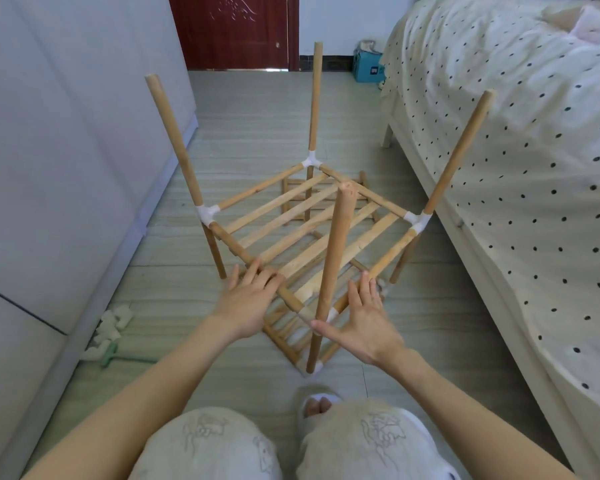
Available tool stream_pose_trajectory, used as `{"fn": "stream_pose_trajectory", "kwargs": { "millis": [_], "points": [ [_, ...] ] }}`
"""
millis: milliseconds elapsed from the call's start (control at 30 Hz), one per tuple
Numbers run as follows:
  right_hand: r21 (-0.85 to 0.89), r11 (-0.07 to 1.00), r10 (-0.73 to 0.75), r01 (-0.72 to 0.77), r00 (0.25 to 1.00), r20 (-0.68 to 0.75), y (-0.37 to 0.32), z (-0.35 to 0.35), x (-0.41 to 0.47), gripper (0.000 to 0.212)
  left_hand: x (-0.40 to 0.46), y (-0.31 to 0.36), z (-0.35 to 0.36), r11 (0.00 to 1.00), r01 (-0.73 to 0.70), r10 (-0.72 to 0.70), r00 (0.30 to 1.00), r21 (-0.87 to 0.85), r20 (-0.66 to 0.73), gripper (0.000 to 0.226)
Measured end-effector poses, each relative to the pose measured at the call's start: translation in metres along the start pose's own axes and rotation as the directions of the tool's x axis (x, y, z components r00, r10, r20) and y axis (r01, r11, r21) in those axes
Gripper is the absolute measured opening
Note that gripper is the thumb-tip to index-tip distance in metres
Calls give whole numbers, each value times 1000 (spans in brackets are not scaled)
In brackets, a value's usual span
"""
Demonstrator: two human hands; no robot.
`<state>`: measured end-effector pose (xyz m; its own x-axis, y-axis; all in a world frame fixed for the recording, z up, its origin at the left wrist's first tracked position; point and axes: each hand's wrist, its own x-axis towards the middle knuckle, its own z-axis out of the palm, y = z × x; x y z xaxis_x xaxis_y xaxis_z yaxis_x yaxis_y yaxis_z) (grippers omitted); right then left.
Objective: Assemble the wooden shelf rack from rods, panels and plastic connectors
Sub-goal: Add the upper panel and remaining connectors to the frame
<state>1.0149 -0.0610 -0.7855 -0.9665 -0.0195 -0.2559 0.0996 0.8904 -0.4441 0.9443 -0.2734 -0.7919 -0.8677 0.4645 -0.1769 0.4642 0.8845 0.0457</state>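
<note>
The wooden shelf rack (312,233) stands on the floor with a slatted panel held by white plastic connectors (207,212) at its corners. Upright rods (172,140) rise from each corner; the nearest rod (335,258) stands between my hands. My left hand (248,299) lies flat with straight fingers on the panel's near-left rail. My right hand (362,323) is spread open beside the near corner connector, thumb close to the nearest rod. A lower slatted panel (291,337) shows beneath, near the floor.
A bed with a dotted cover (520,168) runs along the right. A grey wardrobe (66,150) lines the left. White foam scraps and a green tool (113,337) lie on the floor at left. Another slatted panel (293,192) lies behind the rack. My knees fill the bottom edge.
</note>
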Motion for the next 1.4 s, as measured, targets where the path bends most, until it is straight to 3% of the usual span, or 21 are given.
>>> {"fn": "stream_pose_trajectory", "kwargs": {
  "millis": [100, 200, 267, 433, 533, 700, 933, 1033, 1100, 1167, 1267, 1400],
  "points": [
    [43, 996, -81, 81, 997, 6, 17, -12, -4, 104, -3, 12, 0, 998, -59, 59, 998, 15, -10, 76],
    [116, 985, -124, 130, 991, -58, 41, -23, -11, 70, -8, 18, -2, 983, -185, 185, 983, -19, -20, 78],
    [168, 983, -49, 67, 993, -110, 55, -29, -13, 51, -12, 14, 0, 975, -218, 218, 976, -30, -24, 81],
    [430, 896, 249, -112, 928, -278, 76, -40, -5, 29, -28, -6, 18, 999, -25, 28, 998, 38, -61, 81],
    [461, 879, 284, -119, 908, -308, 80, -40, 0, 21, -33, -3, 25, 991, -63, 75, 992, 122, -98, 83],
    [480, 871, 302, -108, 888, -348, 80, -35, 10, 14, -23, -7, 25, 992, -68, 78, 993, 111, -88, 82],
    [517, 838, 403, -174, 836, -372, 77, -36, 30, 25, 3, -8, 23, 991, -34, 45, 996, 130, -82, 94],
    [561, 773, 505, -295, 821, -264, 69, -35, 36, 37, 9, -8, 19, 991, -6, 16, 997, 137, -70, 97],
    [576, 701, 579, -421, 807, -115, 61, -30, 32, 43, 5, -4, 18, 992, 6, 4, 997, 124, -74, 97],
    [546, 684, 561, -483, 828, 30, 52, -21, 24, 41, -8, 1, 21, 994, -3, 15, 993, 105, -116, 92],
    [411, 772, 433, -485, 874, 219, 32, -7, 9, 40, -35, 0, 31, 993, -79, 97, 969, 85, -227, 77],
    [207, 924, 187, -320, 854, 486, -14, 5, 6, 42, -74, -19, 46, 979, -102, 63, 975, -177, -215, 58]
  ]
}}
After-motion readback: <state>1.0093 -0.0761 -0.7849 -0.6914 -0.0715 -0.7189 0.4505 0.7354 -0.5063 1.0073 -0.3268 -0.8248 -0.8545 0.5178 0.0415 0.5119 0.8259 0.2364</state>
